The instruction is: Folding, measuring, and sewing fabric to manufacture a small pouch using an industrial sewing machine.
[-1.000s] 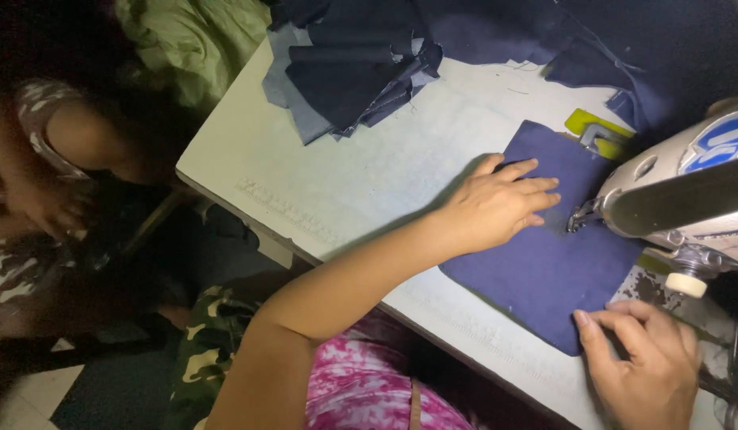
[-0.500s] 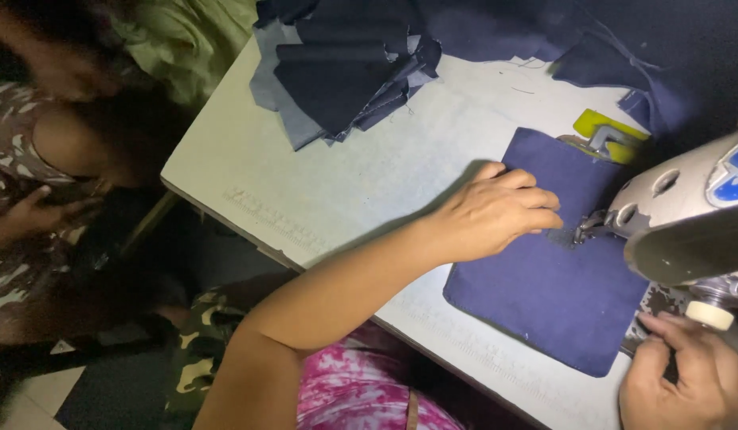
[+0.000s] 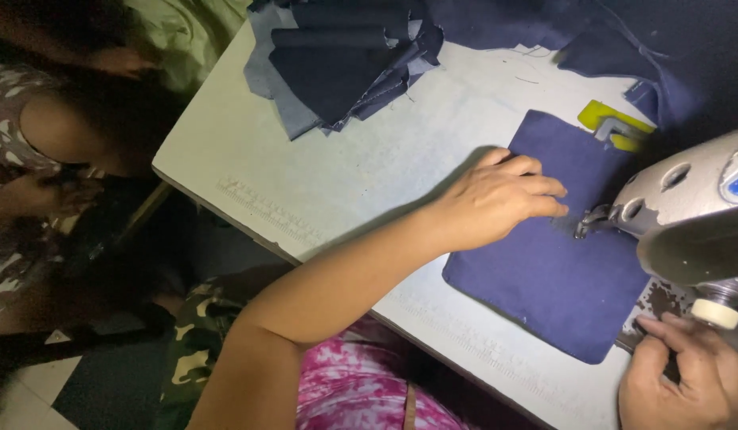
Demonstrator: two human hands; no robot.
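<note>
Carefully keep left hand (image 3: 500, 199) spread flat on the cloth (image 3: 544, 271) lying on the desk (image 3: 369, 175) under the machine (image 3: 687, 215), right hand (image 3: 687, 378) gripping something dark below the machine.

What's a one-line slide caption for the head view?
Left hand flat on navy fabric piece by sewing machine; right hand at its near end.

My left arm (image 3: 337, 279) bare, no sleeve. Left hand (image 3: 496, 199) and right hand (image 3: 687, 374) bare, no rings, no gloves. Pink-white tie-dye top (image 3: 353, 394) below left arm; camouflage trousers (image 3: 197, 342) beside top.
</note>
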